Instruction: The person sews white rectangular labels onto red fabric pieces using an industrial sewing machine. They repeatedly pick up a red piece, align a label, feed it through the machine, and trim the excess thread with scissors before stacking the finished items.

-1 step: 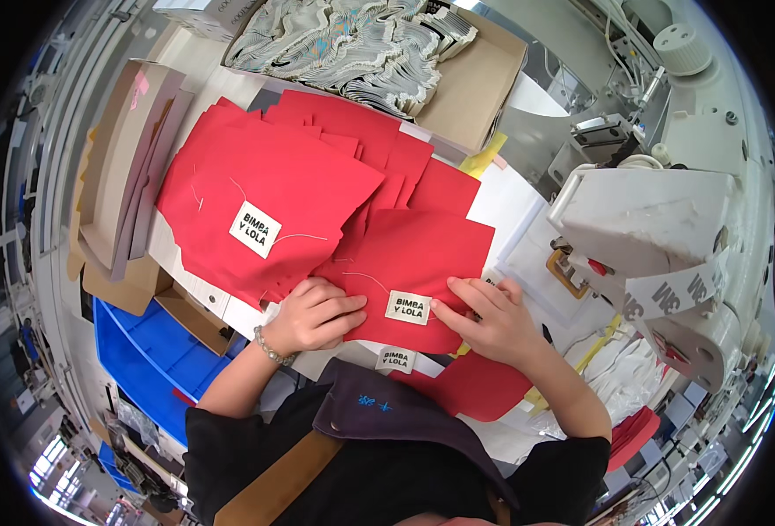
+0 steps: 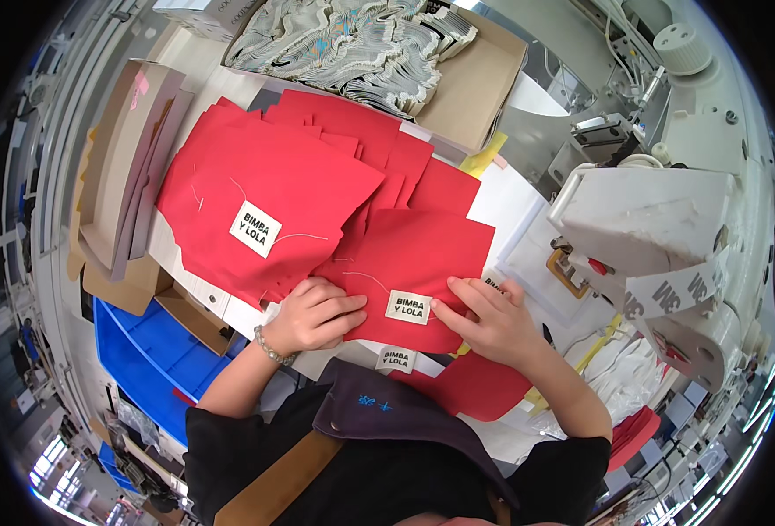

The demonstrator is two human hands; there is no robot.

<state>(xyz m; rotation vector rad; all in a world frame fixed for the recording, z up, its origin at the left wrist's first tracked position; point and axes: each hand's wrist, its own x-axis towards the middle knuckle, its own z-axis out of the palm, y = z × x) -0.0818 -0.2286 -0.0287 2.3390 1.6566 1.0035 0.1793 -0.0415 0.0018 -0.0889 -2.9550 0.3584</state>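
A red fabric piece (image 2: 427, 250) with a white printed label (image 2: 408, 307) near its lower edge lies in front of me, a loose thread trailing from the label. My left hand (image 2: 322, 317) is closed on its lower left edge, fingers bent over the cloth. At its right edge my right hand (image 2: 485, 317) grips the cloth, index finger and thumb beside the label; part of another white label shows behind those fingers. Larger red pieces (image 2: 273, 193) are piled at the left, the top one bearing a label (image 2: 254, 230). Another label (image 2: 396, 358) shows below the held piece.
A cardboard box (image 2: 470, 96) of stacked pale strips stands at the back. Long open cartons (image 2: 129, 167) and a blue bin (image 2: 155, 351) are on the left. A white sewing-type machine (image 2: 646, 215) takes up the right side. More red cloth (image 2: 479, 386) lies close to me.
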